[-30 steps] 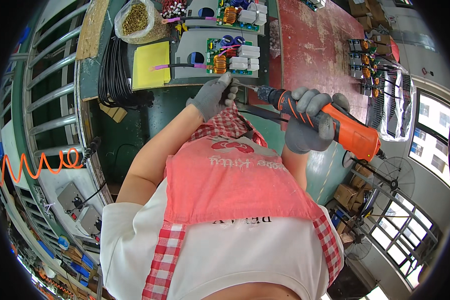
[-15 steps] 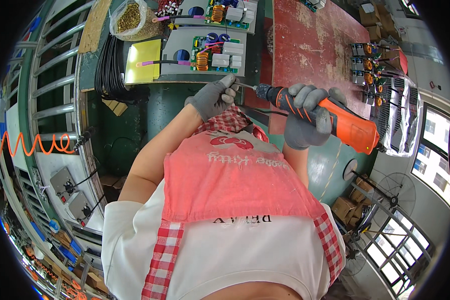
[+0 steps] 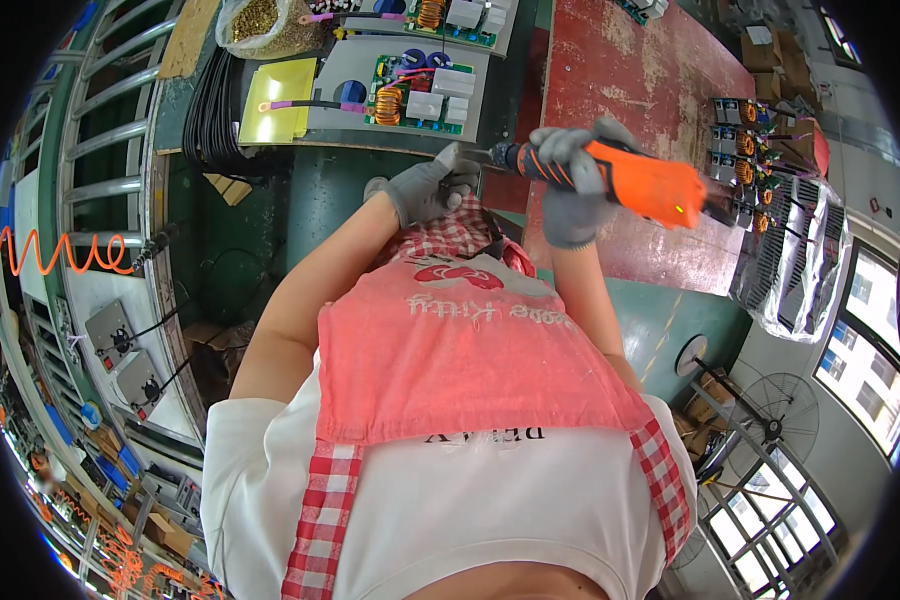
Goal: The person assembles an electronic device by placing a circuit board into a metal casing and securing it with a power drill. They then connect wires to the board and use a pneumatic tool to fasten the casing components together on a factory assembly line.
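Observation:
My right hand (image 3: 573,185), in a grey glove, is wrapped round an orange and black power screwdriver (image 3: 650,188). The tool lies nearly level, its bit pointing left toward my left hand. My left hand (image 3: 430,187), also gloved in grey, is closed in a pinch at the bit's tip; what its fingers hold is too small to make out. Just beyond it, a green circuit board (image 3: 420,97) with a copper coil, blue capacitors and white blocks sits on a grey plate (image 3: 478,85). A purple-ended black cable (image 3: 315,104) reaches left from the board.
Left of the plate lie yellow sheets (image 3: 278,100), a black cable bundle (image 3: 210,120) and a bag of small brass-coloured parts (image 3: 260,30). A worn red tabletop (image 3: 620,90) extends at right, with several coil assemblies (image 3: 745,145) along its far side. Another board (image 3: 455,15) stands behind.
The screwdriver and my right hand have moved left and upward, and the tool has levelled somewhat. My left hand stays near the bit's tip. The whole view has shifted slightly.

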Demonstrator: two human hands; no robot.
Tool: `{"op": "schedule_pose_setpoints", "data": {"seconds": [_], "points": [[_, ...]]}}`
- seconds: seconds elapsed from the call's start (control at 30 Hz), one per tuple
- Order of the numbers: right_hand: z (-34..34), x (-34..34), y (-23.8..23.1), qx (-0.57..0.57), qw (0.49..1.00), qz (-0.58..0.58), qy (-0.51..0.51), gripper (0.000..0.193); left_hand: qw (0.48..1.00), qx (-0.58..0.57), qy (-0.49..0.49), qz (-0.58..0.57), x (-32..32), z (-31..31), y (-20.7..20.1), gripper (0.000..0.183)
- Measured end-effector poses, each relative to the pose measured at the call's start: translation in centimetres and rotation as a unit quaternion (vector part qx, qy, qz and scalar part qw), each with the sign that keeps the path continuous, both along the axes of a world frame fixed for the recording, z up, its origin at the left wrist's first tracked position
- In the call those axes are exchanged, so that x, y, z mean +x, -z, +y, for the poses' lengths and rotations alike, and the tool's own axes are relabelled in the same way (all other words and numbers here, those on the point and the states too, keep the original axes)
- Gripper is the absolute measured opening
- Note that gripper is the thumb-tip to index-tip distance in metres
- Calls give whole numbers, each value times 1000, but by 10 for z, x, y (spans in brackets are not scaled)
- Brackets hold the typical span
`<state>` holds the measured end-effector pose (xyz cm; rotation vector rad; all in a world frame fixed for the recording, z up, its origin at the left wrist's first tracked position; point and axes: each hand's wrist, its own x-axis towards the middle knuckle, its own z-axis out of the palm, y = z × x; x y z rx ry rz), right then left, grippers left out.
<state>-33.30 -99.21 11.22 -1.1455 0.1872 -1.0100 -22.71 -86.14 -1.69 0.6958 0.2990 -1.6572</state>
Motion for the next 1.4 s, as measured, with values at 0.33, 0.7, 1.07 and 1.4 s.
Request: {"op": "schedule_pose_setpoints", "data": {"seconds": [0.33, 0.7, 1.07, 1.4], "points": [[-16, 33, 38, -47, 997, 55, 14, 39, 969, 64, -230, -62, 6, -28, 72, 14], [-20, 38, 38, -42, 995, 94, 12, 40, 958, 124, -250, -65, 13, -36, 86, 11], [-17, 50, 44, -17, 994, 107, 4, 40, 951, 197, -233, -52, 18, -43, 76, 13], [-15, 53, 42, 0, 993, 113, 16, 40, 948, 215, -218, -89, 18, -48, 74, 9]]}}
